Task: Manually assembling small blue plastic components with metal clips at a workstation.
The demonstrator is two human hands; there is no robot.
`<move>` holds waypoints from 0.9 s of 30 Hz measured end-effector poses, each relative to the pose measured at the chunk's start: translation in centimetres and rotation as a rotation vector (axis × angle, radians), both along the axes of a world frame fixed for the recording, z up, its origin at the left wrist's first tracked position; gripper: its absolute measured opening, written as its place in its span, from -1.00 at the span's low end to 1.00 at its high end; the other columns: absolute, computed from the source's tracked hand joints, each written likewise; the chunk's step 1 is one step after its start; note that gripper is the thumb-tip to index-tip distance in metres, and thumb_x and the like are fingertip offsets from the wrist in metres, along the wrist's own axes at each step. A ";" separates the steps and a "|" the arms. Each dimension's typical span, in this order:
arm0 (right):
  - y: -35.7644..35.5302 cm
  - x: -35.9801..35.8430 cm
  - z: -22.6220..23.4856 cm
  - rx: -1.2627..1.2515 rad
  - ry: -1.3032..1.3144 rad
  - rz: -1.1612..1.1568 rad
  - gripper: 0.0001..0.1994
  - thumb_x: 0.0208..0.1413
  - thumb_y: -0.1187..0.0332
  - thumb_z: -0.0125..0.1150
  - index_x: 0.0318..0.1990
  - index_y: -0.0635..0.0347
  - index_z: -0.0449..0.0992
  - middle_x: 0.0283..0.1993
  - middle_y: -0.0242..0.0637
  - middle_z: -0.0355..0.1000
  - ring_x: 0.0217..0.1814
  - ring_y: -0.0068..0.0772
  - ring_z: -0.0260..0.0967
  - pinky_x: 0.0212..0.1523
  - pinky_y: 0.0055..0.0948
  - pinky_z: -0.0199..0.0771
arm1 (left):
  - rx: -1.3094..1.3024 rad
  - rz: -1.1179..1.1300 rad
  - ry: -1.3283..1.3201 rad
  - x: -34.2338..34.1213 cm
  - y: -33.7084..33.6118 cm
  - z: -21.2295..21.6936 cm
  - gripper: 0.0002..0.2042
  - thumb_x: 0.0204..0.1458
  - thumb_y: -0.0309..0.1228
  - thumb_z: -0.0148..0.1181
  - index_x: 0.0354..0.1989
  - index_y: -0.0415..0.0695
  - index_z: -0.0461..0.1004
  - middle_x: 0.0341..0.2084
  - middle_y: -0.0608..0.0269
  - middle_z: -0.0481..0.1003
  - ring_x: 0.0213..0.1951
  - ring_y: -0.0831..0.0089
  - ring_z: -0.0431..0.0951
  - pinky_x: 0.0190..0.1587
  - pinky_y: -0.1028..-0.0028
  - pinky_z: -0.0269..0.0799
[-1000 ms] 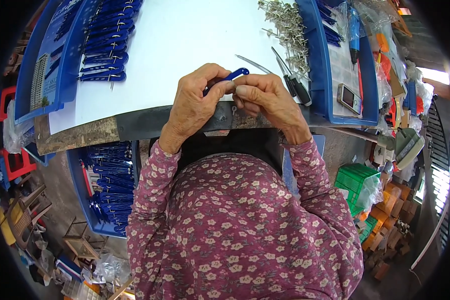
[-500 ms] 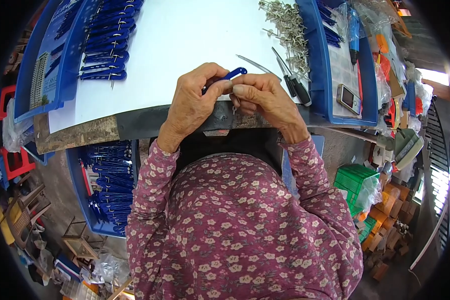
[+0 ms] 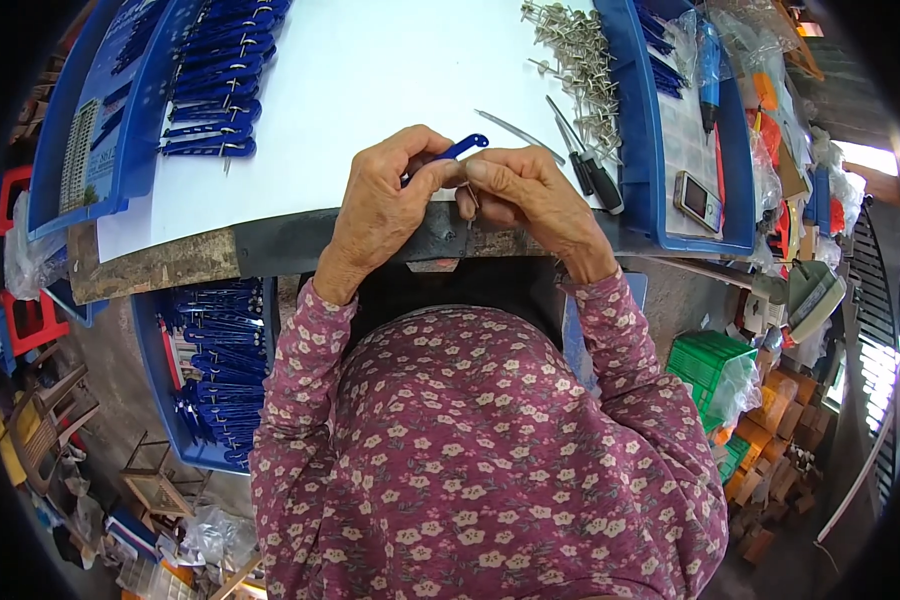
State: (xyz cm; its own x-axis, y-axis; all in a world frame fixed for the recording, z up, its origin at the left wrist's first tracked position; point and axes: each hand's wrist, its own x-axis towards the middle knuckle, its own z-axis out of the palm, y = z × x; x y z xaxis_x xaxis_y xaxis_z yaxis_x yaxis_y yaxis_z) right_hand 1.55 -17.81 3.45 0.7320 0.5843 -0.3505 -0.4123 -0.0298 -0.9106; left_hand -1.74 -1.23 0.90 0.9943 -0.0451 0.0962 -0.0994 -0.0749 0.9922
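Left hand (image 3: 383, 205) pinches a slim blue handle (image 3: 464, 148) between thumb and fingers, its rounded end projecting over the white sheet (image 3: 390, 80). Right hand (image 3: 538, 200) – thumb and forefinger pressed together at the left fingertips – has a thin metal piece (image 3: 473, 197) showing beneath; whether gripped, cannot tell. Black-handled tools (image 3: 602, 185) lie to the right, beside heaped metal parts (image 3: 577, 60).

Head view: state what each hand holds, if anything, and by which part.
The left hand grips a blue handle piece by the stretch behind its rounded, holed end, between thumb and fingers. Whether the right hand holds anything cannot be told.
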 end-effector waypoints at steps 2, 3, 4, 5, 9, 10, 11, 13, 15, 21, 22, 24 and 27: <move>0.0 0.0 -0.2 0.008 0.017 0.016 -0.75 0.07 0.23 0.10 -0.44 0.27 0.44 -0.60 -0.42 0.33 -0.76 -0.81 -0.08 -0.75 -0.76 -0.16 | -0.004 -0.003 0.010 0.0 -0.1 -0.1 -0.90 -0.04 -0.52 0.07 -0.42 -0.31 0.42 -0.57 0.21 0.46 -0.51 0.54 0.45 -0.47 0.58 0.33; 0.0 0.1 -0.3 0.018 0.034 0.033 -0.76 0.08 0.24 0.08 -0.44 0.27 0.45 -0.60 -0.41 0.34 -0.77 -0.82 -0.08 -0.76 -0.77 -0.18 | -0.027 0.006 0.015 -0.1 -0.2 -0.1 -0.90 -0.04 -0.51 0.07 -0.42 -0.31 0.42 -0.57 0.21 0.46 -0.52 0.53 0.44 -0.47 0.58 0.33; 0.0 0.1 -0.4 0.018 0.035 0.033 -0.76 0.08 0.24 0.08 -0.44 0.27 0.45 -0.60 -0.41 0.34 -0.77 -0.82 -0.08 -0.76 -0.77 -0.18 | -0.048 0.014 0.020 -0.1 -0.2 -0.1 -0.90 -0.04 -0.51 0.07 -0.42 -0.30 0.42 -0.58 0.21 0.45 -0.53 0.53 0.44 -0.47 0.57 0.32; 0.0 0.2 -0.6 0.013 0.050 0.037 -0.75 0.07 0.23 0.10 -0.44 0.27 0.44 -0.61 -0.42 0.33 -0.78 -0.82 -0.08 -0.78 -0.77 -0.19 | -0.048 0.015 0.020 -0.1 -0.2 0.0 -0.90 -0.04 -0.51 0.07 -0.42 -0.30 0.42 -0.58 0.21 0.45 -0.53 0.53 0.44 -0.47 0.57 0.32; 0.9 -0.2 -0.7 -0.114 0.010 -0.035 -0.74 0.03 0.21 0.14 -0.42 0.27 0.43 -0.65 -0.43 0.31 -0.80 -0.82 -0.07 -0.81 -0.77 -0.20 | 0.057 0.012 0.003 -0.1 0.2 0.1 -0.90 -0.04 -0.50 0.06 -0.42 -0.30 0.43 -0.59 0.22 0.44 -0.55 0.56 0.41 -0.48 0.57 0.31; 1.0 -0.2 -0.7 -0.114 0.010 -0.035 -0.74 0.03 0.21 0.14 -0.42 0.27 0.43 -0.65 -0.43 0.31 -0.80 -0.82 -0.07 -0.81 -0.77 -0.20 | 0.052 0.018 0.000 0.0 0.2 0.1 -0.90 -0.04 -0.50 0.06 -0.42 -0.30 0.43 -0.60 0.23 0.44 -0.55 0.56 0.40 -0.49 0.57 0.30; 1.1 -0.3 -0.8 -0.114 0.000 -0.045 -0.73 0.02 0.21 0.16 -0.42 0.28 0.43 -0.65 -0.42 0.31 -0.80 -0.81 -0.04 -0.80 -0.77 -0.17 | 0.052 0.018 0.000 0.0 0.2 0.1 -0.90 -0.04 -0.50 0.06 -0.42 -0.30 0.43 -0.60 0.23 0.44 -0.55 0.56 0.40 -0.49 0.57 0.30; 1.1 -0.2 -0.7 -0.114 -0.010 -0.053 -0.73 0.01 0.21 0.17 -0.41 0.29 0.42 -0.64 -0.42 0.31 -0.79 -0.81 -0.02 -0.80 -0.77 -0.15 | 0.039 0.019 0.028 0.0 0.3 0.2 -0.90 -0.04 -0.50 0.06 -0.42 -0.30 0.43 -0.60 0.23 0.44 -0.53 0.57 0.41 -0.48 0.58 0.31; 1.0 0.0 -0.2 -0.044 0.040 -0.042 -0.75 0.02 0.25 0.16 -0.39 0.30 0.42 -0.63 -0.39 0.32 -0.78 -0.79 0.02 -0.78 -0.78 -0.10 | 0.014 0.030 0.028 -0.1 0.4 0.1 -0.90 -0.04 -0.50 0.06 -0.42 -0.30 0.43 -0.60 0.23 0.44 -0.53 0.57 0.42 -0.47 0.59 0.32; 0.4 0.1 -0.8 0.034 0.072 -0.026 -0.80 0.03 0.33 0.14 -0.36 0.33 0.41 -0.61 -0.36 0.34 -0.78 -0.79 0.04 -0.78 -0.78 -0.08 | 0.013 0.027 0.021 -0.1 0.1 0.1 -0.90 -0.04 -0.51 0.06 -0.42 -0.31 0.43 -0.62 0.23 0.44 -0.53 0.58 0.42 -0.47 0.61 0.32; 0.4 0.1 -0.9 0.035 0.073 -0.026 -0.80 0.03 0.33 0.14 -0.36 0.33 0.41 -0.61 -0.36 0.34 -0.78 -0.79 0.04 -0.78 -0.78 -0.08 | 0.054 0.031 0.015 -0.1 0.1 0.3 -0.90 -0.04 -0.52 0.06 -0.42 -0.31 0.43 -0.63 0.24 0.43 -0.55 0.59 0.40 -0.48 0.61 0.31; 0.6 0.1 -1.0 0.040 0.120 -0.052 -0.76 -0.05 0.32 0.23 -0.35 0.36 0.44 -0.63 -0.31 0.34 -0.76 -0.75 0.09 -0.76 -0.76 0.01 | 0.053 0.030 0.033 -0.2 0.3 0.2 -0.91 -0.04 -0.52 0.06 -0.43 -0.31 0.42 -0.64 0.26 0.41 -0.56 0.62 0.38 -0.50 0.61 0.28; 1.2 -0.1 -0.9 -0.080 0.056 -0.067 -0.85 -0.01 0.42 0.17 -0.32 0.31 0.41 -0.63 -0.37 0.33 -0.80 -0.79 0.01 -0.80 -0.78 -0.12 | 0.005 0.042 0.067 -0.2 0.1 -0.1 -0.91 -0.03 -0.52 0.06 -0.43 -0.30 0.42 -0.65 0.32 0.40 -0.58 0.67 0.33 -0.53 0.63 0.24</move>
State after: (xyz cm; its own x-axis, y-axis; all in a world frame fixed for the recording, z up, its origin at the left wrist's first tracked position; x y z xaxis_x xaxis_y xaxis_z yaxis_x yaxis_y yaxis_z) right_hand 1.45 -16.60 2.53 0.7464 0.5031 -0.4356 -0.4661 -0.0720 -0.8818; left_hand -1.95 -1.10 0.78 0.9996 -0.0038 0.0295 -0.0297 -0.0823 0.9962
